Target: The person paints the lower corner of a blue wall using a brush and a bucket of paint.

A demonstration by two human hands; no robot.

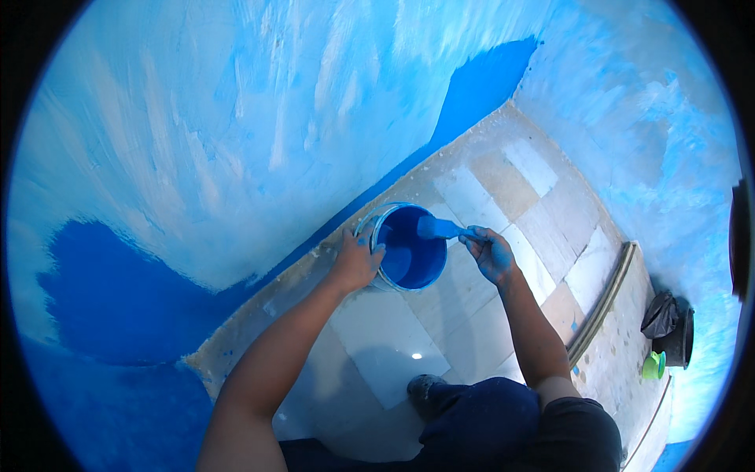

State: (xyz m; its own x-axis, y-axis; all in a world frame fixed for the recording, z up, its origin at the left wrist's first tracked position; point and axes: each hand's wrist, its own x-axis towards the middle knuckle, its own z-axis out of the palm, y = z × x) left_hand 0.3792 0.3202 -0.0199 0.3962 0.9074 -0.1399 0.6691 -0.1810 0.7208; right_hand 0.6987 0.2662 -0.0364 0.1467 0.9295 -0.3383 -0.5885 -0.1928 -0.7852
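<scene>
Fingers (370, 250) of the left hand (355, 263) are curling over the rim of the paint bucket (409, 248) sitting on the tiled floor (385, 338) beside the blue wall (197, 157). The right hand (489, 253) is gripping a brush (440, 229) loaded with paint over the bucket; lifting it too quickly could be dripping blue onto the tiles.

Blue wall (236, 141) close behind bucket (409, 248)
</scene>
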